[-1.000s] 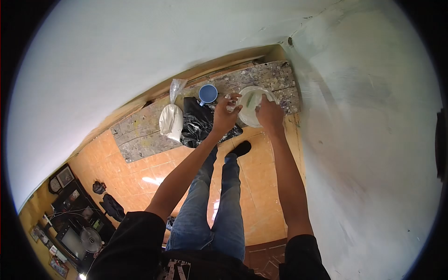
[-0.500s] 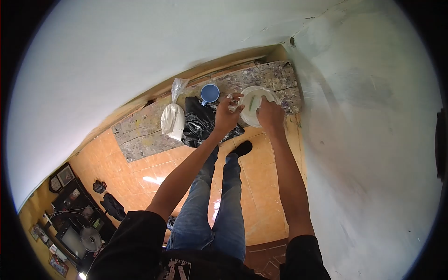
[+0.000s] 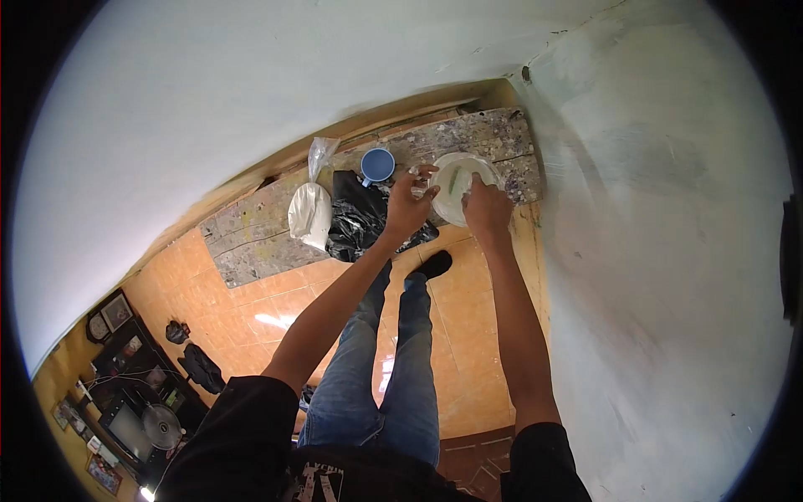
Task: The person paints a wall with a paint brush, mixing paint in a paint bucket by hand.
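Observation:
A round whitish tub (image 3: pixel 452 218) stands on the paint-spattered plank, with pale contents and a greenish streak inside. My left hand (image 3: pixel 407 209) is at its left rim, thumb and fingers spread apart, with white smears on the fingertips. Over the tub's right side, my right hand (image 3: pixel 488 207) is closed with its fingers pointing down into it; what they hold is hidden. Left of the tub lies a crumpled black plastic bag (image 3: pixel 355 219) with white smears. Behind that bag is a blue mug (image 3: pixel 378 165).
A clear bag of white powder (image 3: pixel 309 216) sits on the wooden plank (image 3: pixel 251 243), left of the black bag. A patchy wall (image 3: pixel 652 234) rises close on the right, another along the back. Orange floor tiles (image 3: pixel 468 335) lie below; a fan (image 3: pixel 162 425) stands far left.
My right hand has shifted very slightly within the tub's right side. The left hand stays at the rim, and the other things have not visibly moved.

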`<state>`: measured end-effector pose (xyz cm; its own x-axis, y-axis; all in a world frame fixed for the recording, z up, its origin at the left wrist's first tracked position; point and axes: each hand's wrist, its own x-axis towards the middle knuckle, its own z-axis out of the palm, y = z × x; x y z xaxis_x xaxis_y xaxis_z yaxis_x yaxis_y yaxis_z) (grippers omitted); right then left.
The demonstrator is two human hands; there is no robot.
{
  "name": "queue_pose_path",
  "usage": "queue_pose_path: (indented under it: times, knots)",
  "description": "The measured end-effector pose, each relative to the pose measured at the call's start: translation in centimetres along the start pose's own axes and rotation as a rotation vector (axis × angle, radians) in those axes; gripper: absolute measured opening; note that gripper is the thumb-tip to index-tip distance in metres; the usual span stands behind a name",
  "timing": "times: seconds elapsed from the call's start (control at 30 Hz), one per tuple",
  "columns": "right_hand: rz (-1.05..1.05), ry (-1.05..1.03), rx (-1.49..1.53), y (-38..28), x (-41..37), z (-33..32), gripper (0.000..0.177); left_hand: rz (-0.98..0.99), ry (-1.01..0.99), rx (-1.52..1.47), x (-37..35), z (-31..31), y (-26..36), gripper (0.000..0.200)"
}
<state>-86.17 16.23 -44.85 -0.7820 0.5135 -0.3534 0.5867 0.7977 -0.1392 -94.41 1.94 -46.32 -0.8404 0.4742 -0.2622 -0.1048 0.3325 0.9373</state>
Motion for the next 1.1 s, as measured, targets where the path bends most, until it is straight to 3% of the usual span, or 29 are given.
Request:
queue_pose_path:
  times: [0.3,0.5,0.7,0.83,0.93,1.0,1.1]
  knots:
    - [0.060,-0.168,0.068,0.5,0.7,-0.9,0.038,0.026,0.014,-0.008,0.0,0.1,-0.8,0.033]
    - [0.100,0.109,0.380,3.7,-4.6,-0.1,0.029,0.004,-0.002,0.004,0.0,0.0,-0.2,0.035]
    - [0.363,-0.028,0.919,3.3,-11.0,-1.8,0.031,0.047,0.011,-0.019,0.0,0.1,-0.5,0.031]
    - [0.368,0.232,1.222,1.8,-14.4,-2.7,0.029,0.023,0.005,0.043,-1.0,-0.9,1.2,0.028]
    - [0.397,0.290,1.400,0.8,-16.5,-5.3,0.024,0.105,0.006,0.243,-2.0,-2.5,1.9,0.026]
    - [0.414,0.319,1.528,-0.2,-17.9,-8.1,0.019,0.246,0.008,0.198,-2.9,-3.8,0.5,0.027]
    - [0.451,0.444,1.626,-1.0,-20.7,-9.7,0.015,0.163,-0.092,0.142,-4.6,-6.8,2.8,0.025]
